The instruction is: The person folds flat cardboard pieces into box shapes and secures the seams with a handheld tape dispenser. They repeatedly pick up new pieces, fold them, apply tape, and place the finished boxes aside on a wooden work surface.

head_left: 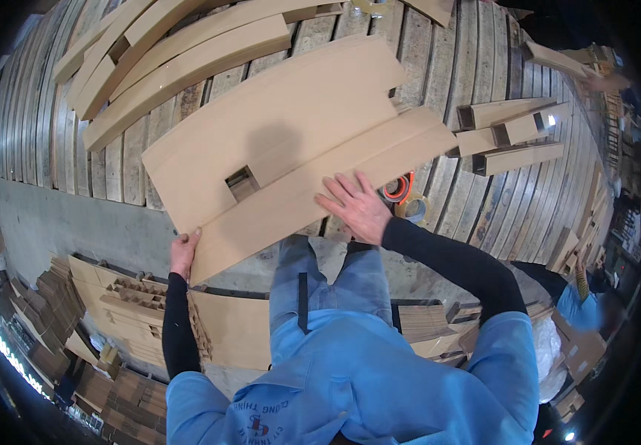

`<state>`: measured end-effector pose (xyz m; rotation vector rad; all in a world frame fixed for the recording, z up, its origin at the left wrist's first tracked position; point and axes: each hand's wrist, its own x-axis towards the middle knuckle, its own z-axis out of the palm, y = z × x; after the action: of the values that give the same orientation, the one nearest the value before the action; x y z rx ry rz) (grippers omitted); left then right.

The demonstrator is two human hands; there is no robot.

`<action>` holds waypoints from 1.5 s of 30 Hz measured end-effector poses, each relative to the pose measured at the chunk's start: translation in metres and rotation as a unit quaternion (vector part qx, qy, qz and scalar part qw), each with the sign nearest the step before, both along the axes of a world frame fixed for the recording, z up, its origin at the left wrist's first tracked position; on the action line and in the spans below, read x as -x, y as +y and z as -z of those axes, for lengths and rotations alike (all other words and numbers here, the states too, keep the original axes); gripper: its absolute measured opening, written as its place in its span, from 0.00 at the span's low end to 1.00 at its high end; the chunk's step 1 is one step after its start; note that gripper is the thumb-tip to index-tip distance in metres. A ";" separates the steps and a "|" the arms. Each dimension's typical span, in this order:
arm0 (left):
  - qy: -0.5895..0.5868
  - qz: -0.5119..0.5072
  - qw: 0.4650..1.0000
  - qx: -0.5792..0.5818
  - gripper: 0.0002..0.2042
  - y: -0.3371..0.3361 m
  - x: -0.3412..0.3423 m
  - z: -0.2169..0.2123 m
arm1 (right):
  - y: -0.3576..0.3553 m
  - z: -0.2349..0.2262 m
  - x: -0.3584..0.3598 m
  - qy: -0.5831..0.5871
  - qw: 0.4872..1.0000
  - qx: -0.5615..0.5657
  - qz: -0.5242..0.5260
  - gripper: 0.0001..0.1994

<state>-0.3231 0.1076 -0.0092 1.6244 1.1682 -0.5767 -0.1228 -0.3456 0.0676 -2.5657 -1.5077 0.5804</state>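
The cardboard sheet [320,104] lies on the slatted tabletop [131,174], its near edge overhanging toward me. My left hand [184,254] pinches its near left corner; my right hand [357,211] lies spread, palm down, on the near strip [276,204]. To fold cleanly, I should press evenly along the crease, keep that corner level, avoid buckling around the cutout [240,183], and stay clear of the tape dispenser [398,189].

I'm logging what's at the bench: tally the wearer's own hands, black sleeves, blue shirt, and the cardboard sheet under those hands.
Hands: 2 (left hand, right hand)
Black sleeves: 2
Blue shirt: 1
Cardboard sheet: 1
Total: 6
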 end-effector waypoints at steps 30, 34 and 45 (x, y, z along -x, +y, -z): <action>-0.138 0.449 0.837 -0.280 0.34 -0.129 -0.243 0.013 | 0.011 0.090 -0.042 0.195 0.975 0.094 -0.051 0.14; -0.162 0.475 0.863 -0.057 0.24 -0.122 -0.257 -0.005 | 0.018 0.067 -0.075 0.272 0.960 0.042 -0.055 0.20; -0.282 0.528 0.722 -0.347 0.12 -0.256 -0.106 -0.013 | -0.025 0.158 0.000 0.333 0.921 -0.075 0.187 0.37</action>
<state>-0.2172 -0.1487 0.0034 2.8409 -0.1904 -0.2348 -0.1229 -0.3706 -0.0907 -2.1160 -0.7790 1.0814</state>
